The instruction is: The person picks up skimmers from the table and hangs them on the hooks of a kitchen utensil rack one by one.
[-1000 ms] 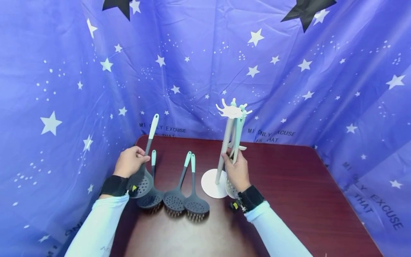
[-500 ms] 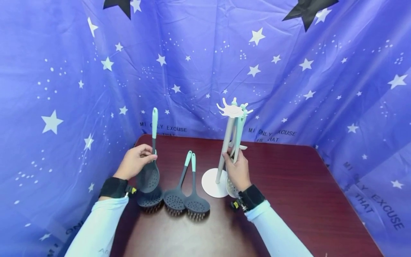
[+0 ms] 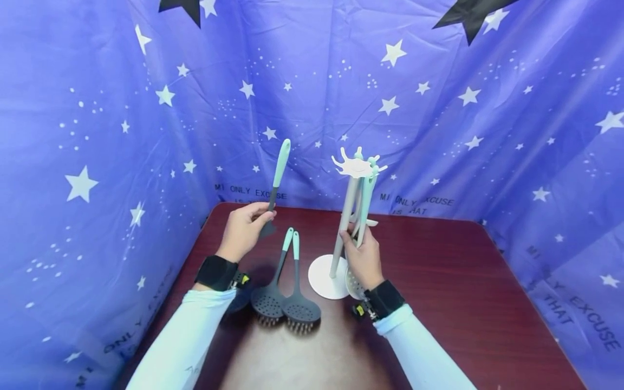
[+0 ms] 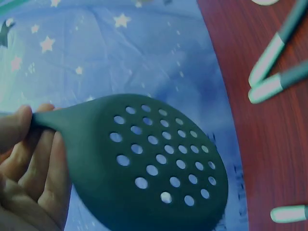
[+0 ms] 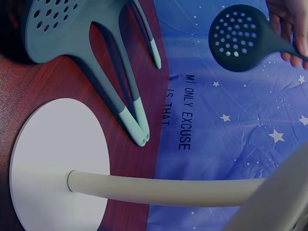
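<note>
My left hand (image 3: pixel 246 233) pinches a dark grey skimmer (image 4: pixel 86 149) by its neck and holds it raised over the table, light-green handle pointing up. Its round, perforated head shows fully in the left wrist view. Right of it stands a white utensil stand (image 3: pixel 354 169) with a hooked top and round base. Several utensils hang on its far right side. My right hand (image 3: pixel 364 260) grips a hanging skimmer (image 3: pixel 366 197) low on its pale shaft, thumb beside the stand's pole (image 5: pixel 168 190). The fingers of that hand are partly hidden behind the shaft.
Two dark skimmers (image 3: pixel 267 301) (image 3: pixel 301 310) lie side by side between my arms, handles meeting at the far end. A third skimmer (image 5: pixel 155 54) lies left of them, mostly behind my left wrist in the head view. Starry blue curtains (image 3: pixel 312 97) enclose the dark red table (image 3: pixel 439 281).
My left hand has moved right and upward with its skimmer, away from the one lying at far left and toward the stand. The right hand has stayed in place.
</note>
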Demonstrator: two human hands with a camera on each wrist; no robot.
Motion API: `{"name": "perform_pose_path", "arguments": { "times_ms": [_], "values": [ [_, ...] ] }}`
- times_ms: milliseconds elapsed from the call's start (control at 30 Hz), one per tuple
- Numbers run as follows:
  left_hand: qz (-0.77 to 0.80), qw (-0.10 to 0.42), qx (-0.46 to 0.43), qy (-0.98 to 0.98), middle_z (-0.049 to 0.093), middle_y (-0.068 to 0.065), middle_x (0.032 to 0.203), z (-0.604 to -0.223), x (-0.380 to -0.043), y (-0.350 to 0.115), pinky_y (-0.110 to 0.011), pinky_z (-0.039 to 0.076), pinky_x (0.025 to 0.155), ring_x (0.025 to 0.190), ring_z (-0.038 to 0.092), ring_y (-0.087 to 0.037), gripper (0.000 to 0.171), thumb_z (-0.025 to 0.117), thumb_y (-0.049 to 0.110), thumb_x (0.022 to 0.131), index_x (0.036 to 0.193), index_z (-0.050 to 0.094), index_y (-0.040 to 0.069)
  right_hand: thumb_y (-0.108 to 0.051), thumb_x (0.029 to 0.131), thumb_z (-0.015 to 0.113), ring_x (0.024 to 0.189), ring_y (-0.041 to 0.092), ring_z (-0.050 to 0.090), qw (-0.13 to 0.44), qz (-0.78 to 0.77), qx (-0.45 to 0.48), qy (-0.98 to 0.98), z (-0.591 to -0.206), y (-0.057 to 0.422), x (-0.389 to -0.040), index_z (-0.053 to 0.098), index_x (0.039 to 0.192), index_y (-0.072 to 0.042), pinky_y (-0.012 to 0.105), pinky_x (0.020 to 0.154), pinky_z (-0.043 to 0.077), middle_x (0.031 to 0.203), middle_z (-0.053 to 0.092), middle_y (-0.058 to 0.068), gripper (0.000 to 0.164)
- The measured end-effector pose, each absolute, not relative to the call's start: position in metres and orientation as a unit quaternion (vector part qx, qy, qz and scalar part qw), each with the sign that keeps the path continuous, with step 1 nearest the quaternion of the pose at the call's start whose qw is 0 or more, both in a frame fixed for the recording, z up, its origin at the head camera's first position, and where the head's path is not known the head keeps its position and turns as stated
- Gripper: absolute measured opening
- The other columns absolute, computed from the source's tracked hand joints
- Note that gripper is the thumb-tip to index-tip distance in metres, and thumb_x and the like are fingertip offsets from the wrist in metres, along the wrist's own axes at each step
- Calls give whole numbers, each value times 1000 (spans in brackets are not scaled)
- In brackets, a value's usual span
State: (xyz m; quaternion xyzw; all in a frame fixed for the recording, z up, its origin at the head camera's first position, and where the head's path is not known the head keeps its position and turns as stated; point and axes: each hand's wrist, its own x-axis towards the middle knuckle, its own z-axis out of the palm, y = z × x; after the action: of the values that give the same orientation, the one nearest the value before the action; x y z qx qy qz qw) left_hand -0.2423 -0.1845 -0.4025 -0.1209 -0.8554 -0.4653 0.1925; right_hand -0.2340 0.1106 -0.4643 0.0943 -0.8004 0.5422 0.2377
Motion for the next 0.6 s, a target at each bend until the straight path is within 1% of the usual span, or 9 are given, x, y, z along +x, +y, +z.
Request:
{"name": "perform_pose_path", "arguments": {
  "times_ms": [133, 233, 367, 467, 533, 600],
  "values": [
    [-468, 206, -123, -850, 79, -1, 98, -399, -245, -164, -38, 56, 78, 89, 75, -16, 22, 72, 24, 99, 119, 78, 16, -27, 100, 71, 99, 28, 68, 238, 539, 90, -803, -462, 110, -232, 63, 120, -9, 45, 91, 53, 108, 72, 13, 28],
    [-466, 204, -130, -851, 79, 1, 99, -397, -244, -151, -36, 56, 75, 90, 75, -14, 25, 72, 27, 99, 122, 77, 17, -26, 100, 71, 98, 28, 68, 239, 536, 85, -805, -462, 111, -231, 63, 119, -9, 44, 90, 53, 107, 72, 13, 27],
    [-472, 203, -145, -846, 79, 0, 100, -393, -240, -137, -34, 54, 70, 91, 74, -12, 30, 71, 27, 100, 126, 75, 16, -26, 101, 71, 98, 28, 68, 241, 537, 83, -804, -463, 111, -231, 63, 119, -9, 45, 91, 53, 108, 72, 13, 26],
    [-473, 208, -155, -842, 79, 1, 100, -390, -238, -130, -31, 51, 67, 90, 74, -10, 30, 71, 27, 99, 126, 76, 15, -27, 101, 70, 98, 28, 68, 239, 539, 87, -803, -462, 110, -231, 63, 120, -9, 45, 89, 54, 109, 71, 13, 27],
    [-466, 210, -161, -844, 79, 2, 100, -389, -237, -127, -29, 45, 60, 82, 72, -9, 30, 71, 28, 100, 126, 76, 15, -27, 101, 70, 97, 28, 68, 238, 540, 90, -802, -462, 109, -230, 62, 120, -8, 45, 87, 55, 108, 71, 13, 28],
    [-453, 214, -164, -850, 79, 3, 100, -388, -236, -124, -28, 40, 56, 73, 67, -9, 29, 71, 28, 100, 126, 76, 17, -28, 102, 70, 96, 27, 68, 239, 540, 92, -802, -462, 109, -230, 62, 120, -8, 45, 85, 56, 108, 71, 13, 28]
  ]
}}
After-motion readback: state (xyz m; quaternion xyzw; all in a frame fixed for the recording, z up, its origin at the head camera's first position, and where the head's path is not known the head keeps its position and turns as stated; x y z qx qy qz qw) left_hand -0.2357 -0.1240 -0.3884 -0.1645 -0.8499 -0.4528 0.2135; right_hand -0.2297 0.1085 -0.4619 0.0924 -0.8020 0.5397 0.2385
